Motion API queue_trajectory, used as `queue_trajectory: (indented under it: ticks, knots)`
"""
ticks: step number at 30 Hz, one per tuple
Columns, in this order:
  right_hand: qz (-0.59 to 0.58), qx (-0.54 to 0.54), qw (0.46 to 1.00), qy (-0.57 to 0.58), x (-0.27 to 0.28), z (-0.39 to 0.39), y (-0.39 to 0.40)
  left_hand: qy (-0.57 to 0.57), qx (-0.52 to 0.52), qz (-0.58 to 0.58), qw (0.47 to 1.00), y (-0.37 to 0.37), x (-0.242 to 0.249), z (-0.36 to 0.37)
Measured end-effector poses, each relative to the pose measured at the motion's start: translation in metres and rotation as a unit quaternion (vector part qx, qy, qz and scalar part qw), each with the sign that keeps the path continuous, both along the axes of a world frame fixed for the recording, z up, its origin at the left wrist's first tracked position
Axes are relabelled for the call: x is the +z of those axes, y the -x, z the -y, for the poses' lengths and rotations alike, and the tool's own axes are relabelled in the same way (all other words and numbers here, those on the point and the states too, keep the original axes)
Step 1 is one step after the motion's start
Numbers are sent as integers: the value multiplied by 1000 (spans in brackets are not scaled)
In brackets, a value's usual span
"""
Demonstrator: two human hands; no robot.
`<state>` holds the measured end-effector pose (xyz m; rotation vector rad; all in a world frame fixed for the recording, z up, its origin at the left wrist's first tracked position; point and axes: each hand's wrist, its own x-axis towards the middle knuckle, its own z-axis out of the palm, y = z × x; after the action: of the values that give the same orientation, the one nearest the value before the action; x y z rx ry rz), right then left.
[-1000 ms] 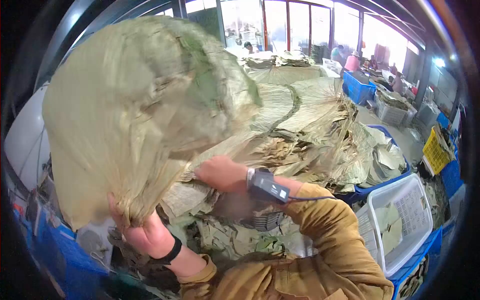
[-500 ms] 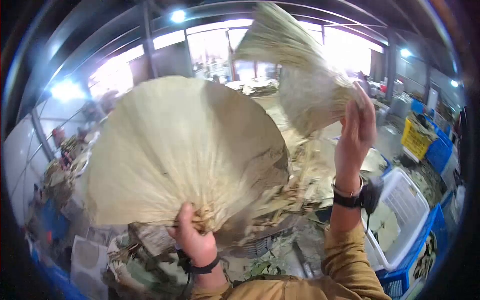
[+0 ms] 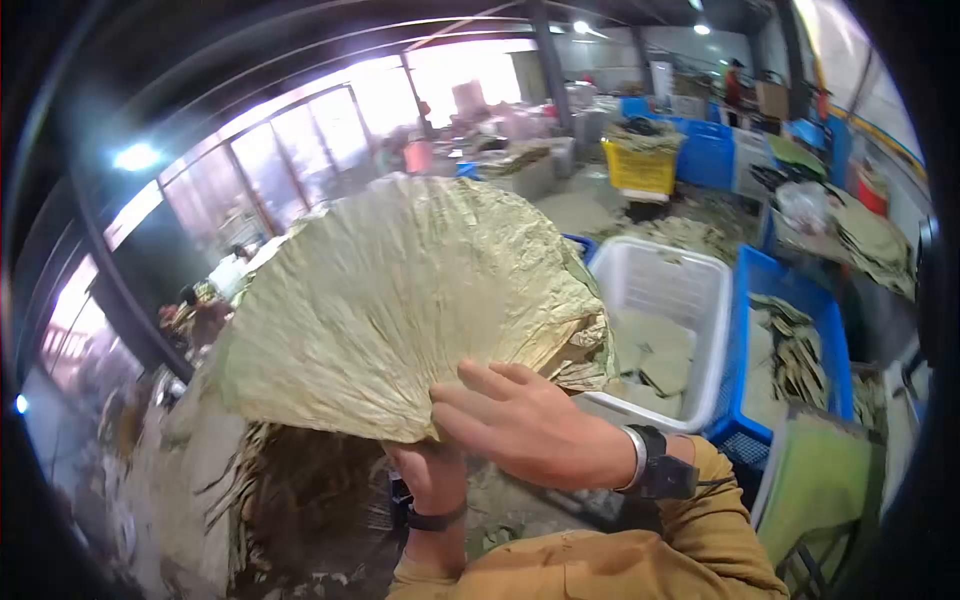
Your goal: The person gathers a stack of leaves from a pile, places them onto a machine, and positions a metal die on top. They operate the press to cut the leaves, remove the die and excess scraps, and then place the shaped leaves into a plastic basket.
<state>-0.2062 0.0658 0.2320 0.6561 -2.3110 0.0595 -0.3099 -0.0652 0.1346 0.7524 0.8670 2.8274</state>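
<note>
A large dried leaf (image 3: 390, 290), pale green-tan and pleated like a fan, spreads out in front of me; it looks like a lotus leaf. My left hand (image 3: 432, 475) is under its narrow gathered base, mostly hidden by the leaf, and grips it from below. Over that base lies my right hand (image 3: 520, 420), fingers stretched out and touching the leaf's upper surface. Some darker, crumpled leaf layers (image 3: 580, 350) show at the right edge of the fan.
At right stand a white crate (image 3: 715, 330) and a blue crate (image 3: 838, 345), both holding flat leaf pieces. A green chair (image 3: 815, 480) is at lower right. Beyond is a yellow crate (image 3: 640, 170). Brown leaves (image 3: 310, 490) are heaped below left.
The view has swung to the right. My right hand, raised before with a folded leaf, has come down onto the leaf at my left hand. No separate raised leaf shows now.
</note>
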Motion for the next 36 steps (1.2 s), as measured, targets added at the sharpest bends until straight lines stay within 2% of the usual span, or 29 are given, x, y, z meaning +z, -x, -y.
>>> queue_trajectory:
  ticks: [1, 2, 3, 4, 5, 7, 8, 9, 11, 12, 13, 15, 16, 17, 19, 21, 22, 23, 24, 25, 26, 27, 28, 29, 30, 31, 32, 34, 36]
  knots:
    - [42, -46, 998, 12, 2, -4, -9, 8, -26, 6, 1000, -6, 4, -13]
    - [82, -94, 992, 29, 0, -16, -21, -156, -189, 17, 969, -18, 8, -35]
    - [85, -126, 987, 42, -6, -24, -29, -312, -342, 41, 886, -26, 10, -54]
    - [43, -171, 984, 28, -12, -32, -34, -104, -171, 34, 979, -19, -7, -69]
    - [3, -217, 976, 11, -18, -41, -42, -93, -206, 44, 973, -22, -4, -85]
    - [-26, -258, 966, 15, -25, -63, -62, 88, -261, 113, 955, -34, 12, -119]
    - [-91, -198, 973, 73, -23, -64, -71, 95, -245, 62, 963, -58, 31, -120]
    - [-158, -134, 971, 119, -22, -74, -80, 52, -324, 86, 941, -32, 2, -137]
    - [-186, -130, 964, 138, -61, -80, -110, 75, -327, 176, 925, -39, 22, -183]
    - [-118, -179, 926, 311, -96, -80, -120, 72, -332, 150, 928, -49, 29, -198]
    - [-55, -222, 848, 477, -116, -90, -126, 65, -359, 150, 919, -54, 28, -217]
    - [32, -210, 624, 752, -121, -120, -126, 31, -489, 170, 855, -66, 20, -245]
    - [47, -194, 588, 784, -130, -142, -133, 57, -490, 176, 852, -70, 14, -264]
    - [24, -218, 580, 785, -124, -151, -142, 62, -518, 179, 834, -79, 11, -278]
    - [-188, -87, 563, 800, -107, -168, -157, 112, -483, 130, 858, -104, 7, -301]
    - [-376, 58, 536, 753, -98, -175, -169, 97, -440, -15, 893, -126, -29, -332]
    - [-410, -11, 522, 748, -101, -179, -172, 121, -403, -87, 903, -135, -49, -344]
    - [-423, -25, 527, 737, -98, -181, -170, 137, -363, -159, 908, -152, -41, -345]
    - [-500, -136, 494, 698, -95, -187, -166, 107, -458, -36, 882, -165, -28, -342]
    - [-570, -242, 450, 644, -90, -191, -169, 98, -481, -34, 871, -170, -28, -349]
    - [-578, -277, 422, 642, -81, -188, -186, 147, -506, -105, 844, -173, -32, -354]
    - [-626, -187, 429, 624, -69, -185, -195, 192, -522, -177, 812, -175, -33, -362]
    - [-618, -131, 461, 623, -64, -182, -210, 107, -450, -400, 791, -174, -29, -382]
    - [-605, -77, 493, 621, -56, -175, -223, 86, -465, -397, 787, -187, -18, -388]
    - [-618, -110, 512, 587, -48, -166, -226, 20, -594, -213, 775, -203, -4, -392]
    - [-626, -123, 519, 569, -44, -158, -230, -39, -695, -19, 717, -215, 7, -391]
    - [-632, -134, 533, 547, -43, -149, -233, -32, -769, 56, 636, -219, 17, -389]
    - [-625, -133, 570, 516, -59, -138, -243, -36, -771, 104, 627, -237, 32, -384]
    - [-664, -165, 572, 453, -62, -134, -236, -36, -758, 159, 631, -256, 54, -367]
